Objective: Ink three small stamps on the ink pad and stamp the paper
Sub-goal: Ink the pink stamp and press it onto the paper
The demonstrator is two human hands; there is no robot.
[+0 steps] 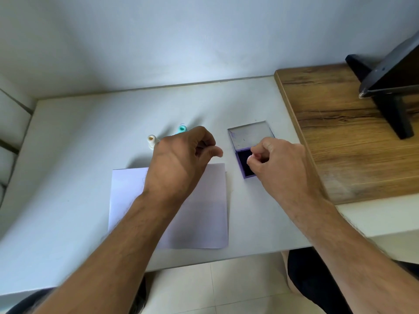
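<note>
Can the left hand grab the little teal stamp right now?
Probably yes. The left hand hovers right beside the small teal plastic stamp, which stands on the white table just past the knuckles. Nothing lies between them. Its fingers are curled, though what they hold, if anything, is hidden.

We count two small stamps (cream stamp [151,140], teal stamp [181,128]), one ink pad [243,164], one paper [204,214], two hands.
</note>
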